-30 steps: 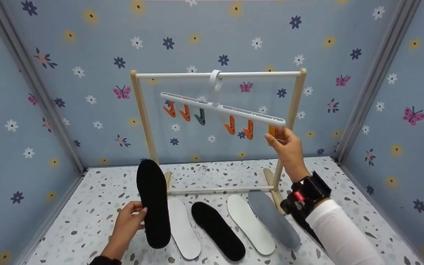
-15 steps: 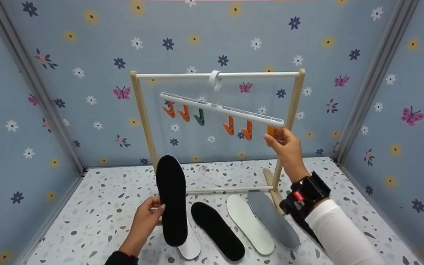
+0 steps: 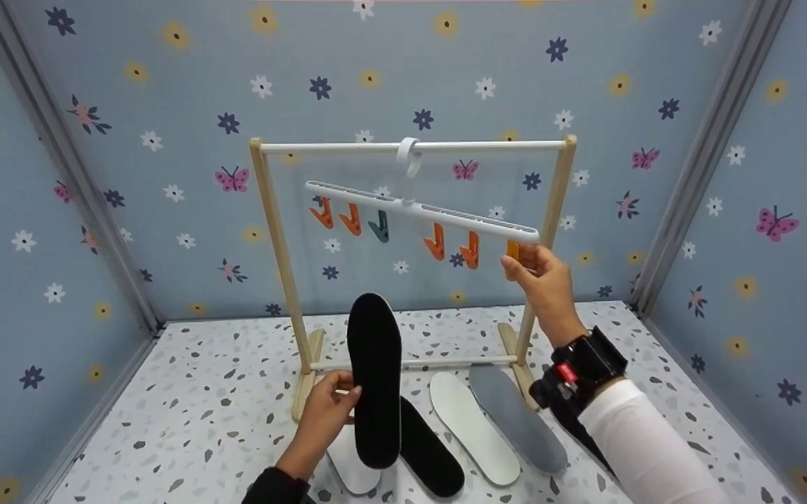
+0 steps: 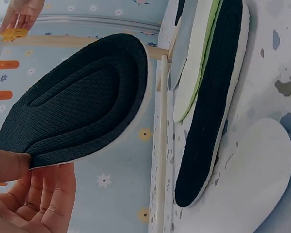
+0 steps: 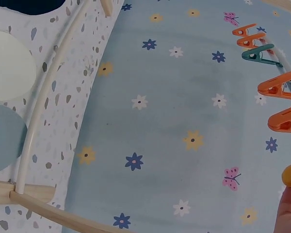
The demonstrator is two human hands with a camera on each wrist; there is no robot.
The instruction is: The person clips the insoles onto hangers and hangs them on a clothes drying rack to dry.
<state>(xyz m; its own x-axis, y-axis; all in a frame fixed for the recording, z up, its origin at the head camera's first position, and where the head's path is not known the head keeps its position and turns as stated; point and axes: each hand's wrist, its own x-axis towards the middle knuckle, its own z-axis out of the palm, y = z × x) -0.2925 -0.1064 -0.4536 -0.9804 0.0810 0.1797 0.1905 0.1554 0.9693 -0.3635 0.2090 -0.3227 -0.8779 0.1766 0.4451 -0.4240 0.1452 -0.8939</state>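
Observation:
A black insole (image 3: 375, 381) stands nearly upright above the floor, pinched at its left edge by my left hand (image 3: 323, 416). In the left wrist view the thumb lies over the edge of that insole (image 4: 87, 102). My right hand (image 3: 550, 283) pinches a yellow clothespin (image 3: 513, 250) under the low right end of a white clip hanger (image 3: 354, 194). The hanger tilts down to the right. Along it hang several orange clothespins (image 3: 435, 243) and a green clothespin (image 3: 379, 227). The right wrist view shows only part of the right hand (image 5: 288, 213), at the yellow clothespin.
The hanger's hook goes over the white bar of a wooden rack (image 3: 277, 245). On the speckled surface lie a second black insole (image 3: 431, 455), a pale insole (image 3: 476, 430), a grey insole (image 3: 522, 420) and a white insole (image 3: 351, 462), partly covered. Patterned walls (image 3: 403, 70) surround the area.
My left hand has carried the black insole to the right, across the white insole and partly over the second black insole. The right hand stays on the yellow clothespin.

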